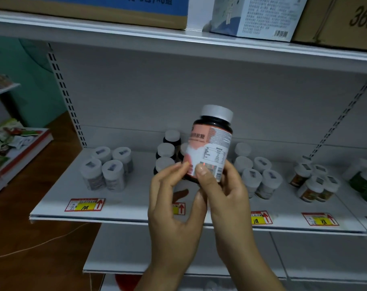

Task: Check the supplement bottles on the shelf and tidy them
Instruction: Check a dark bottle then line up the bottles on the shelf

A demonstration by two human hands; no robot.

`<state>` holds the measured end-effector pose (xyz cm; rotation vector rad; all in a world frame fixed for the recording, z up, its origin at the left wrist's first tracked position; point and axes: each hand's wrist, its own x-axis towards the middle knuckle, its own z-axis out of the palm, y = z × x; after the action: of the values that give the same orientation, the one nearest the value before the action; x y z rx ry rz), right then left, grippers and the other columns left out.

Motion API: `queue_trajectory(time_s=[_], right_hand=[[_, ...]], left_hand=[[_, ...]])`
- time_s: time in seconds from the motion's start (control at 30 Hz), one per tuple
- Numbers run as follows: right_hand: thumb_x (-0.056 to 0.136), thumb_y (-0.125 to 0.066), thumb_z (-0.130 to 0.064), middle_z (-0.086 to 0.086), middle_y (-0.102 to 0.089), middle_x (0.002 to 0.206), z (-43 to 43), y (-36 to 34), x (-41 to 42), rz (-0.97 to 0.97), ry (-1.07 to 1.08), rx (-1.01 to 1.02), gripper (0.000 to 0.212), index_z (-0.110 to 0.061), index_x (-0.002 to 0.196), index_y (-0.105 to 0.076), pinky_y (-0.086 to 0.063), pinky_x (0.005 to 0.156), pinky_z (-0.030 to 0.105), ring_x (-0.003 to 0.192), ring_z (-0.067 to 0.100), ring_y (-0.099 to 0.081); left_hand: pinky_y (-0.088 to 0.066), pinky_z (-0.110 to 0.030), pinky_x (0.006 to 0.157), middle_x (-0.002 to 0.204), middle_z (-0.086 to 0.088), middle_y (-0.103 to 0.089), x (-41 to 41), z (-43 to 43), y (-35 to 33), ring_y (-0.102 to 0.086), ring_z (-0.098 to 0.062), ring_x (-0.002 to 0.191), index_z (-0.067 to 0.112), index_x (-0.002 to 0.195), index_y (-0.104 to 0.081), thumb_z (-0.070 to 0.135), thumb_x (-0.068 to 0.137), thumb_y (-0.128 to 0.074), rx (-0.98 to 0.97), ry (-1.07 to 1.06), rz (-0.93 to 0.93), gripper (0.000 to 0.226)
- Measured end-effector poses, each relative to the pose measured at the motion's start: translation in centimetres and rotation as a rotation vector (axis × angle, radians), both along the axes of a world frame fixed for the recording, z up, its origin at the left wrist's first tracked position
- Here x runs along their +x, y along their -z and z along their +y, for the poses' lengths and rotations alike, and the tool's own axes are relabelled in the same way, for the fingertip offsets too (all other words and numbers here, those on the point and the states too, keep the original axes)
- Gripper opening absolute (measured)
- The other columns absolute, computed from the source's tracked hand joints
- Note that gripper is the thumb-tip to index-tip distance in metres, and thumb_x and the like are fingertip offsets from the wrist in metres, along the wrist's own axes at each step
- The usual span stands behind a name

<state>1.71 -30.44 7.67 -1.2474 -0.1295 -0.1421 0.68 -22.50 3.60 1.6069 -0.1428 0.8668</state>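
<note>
A dark supplement bottle (pixel 210 143) with a white cap and a pink-and-white label is held upright in front of the white shelf (pixel 136 198), its printed back label facing me. My right hand (pixel 224 198) grips its lower part, thumb on the label near the barcode. My left hand (pixel 174 206) touches the bottle's lower left side with its fingertips. Behind it stand three matching dark bottles (pixel 167 152). A group of white-capped bottles (pixel 107 166) stands at the left of the shelf, and another group (pixel 258 173) at the right.
Orange-labelled bottles (pixel 314 183) and green ones (pixel 363 181) stand at the far right. Red-and-yellow price tags (pixel 85 204) line the shelf's front edge. Cardboard boxes (pixel 335 19) sit on the shelf above. A lower shelf (pixel 136 259) juts out below. A rack of packets (pixel 10 143) stands left.
</note>
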Motion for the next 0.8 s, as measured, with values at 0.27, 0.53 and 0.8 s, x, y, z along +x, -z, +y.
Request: queue_trajectory(time_s=[0.27,0.53,0.8], right_hand=[[0.073,-0.067,-0.024,0.002,-0.071,0.111,-0.8,1.0,0.5,0.017,0.062,0.050,0.053,-0.018,0.125,-0.055,-0.055,0.081,0.022,0.100,0.013,-0.069],[0.078,-0.058,-0.026,-0.015,-0.070,0.107,-1.1,1.2,0.6,-0.024,0.037,-0.020,0.048,-0.020,0.125,-0.055,-0.049,0.076,0.011,0.098,-0.001,-0.066],[0.077,-0.066,-0.019,-0.001,-0.070,0.115,-0.9,0.6,0.6,0.005,-0.143,-0.025,0.056,-0.016,0.130,-0.050,-0.051,0.079,0.014,0.102,0.007,-0.067]], left_hand=[[-0.055,-0.028,0.085,0.117,0.008,-0.067,1.0,0.2,-0.9,-0.064,-0.012,0.109,0.023,0.123,-0.059,0.040,0.085,-0.058,-0.441,0.314,0.303,0.041],[-0.058,-0.028,0.076,0.104,-0.006,-0.072,1.0,-0.4,-1.9,-0.070,-0.020,0.098,0.017,0.108,-0.059,0.022,0.073,-0.079,-0.592,0.332,0.261,0.041],[-0.048,-0.023,0.092,0.127,-0.003,-0.047,2.3,-0.1,0.3,-0.052,-0.009,0.119,0.024,0.121,-0.051,0.028,0.074,-0.077,0.090,-0.063,-0.044,0.054]])
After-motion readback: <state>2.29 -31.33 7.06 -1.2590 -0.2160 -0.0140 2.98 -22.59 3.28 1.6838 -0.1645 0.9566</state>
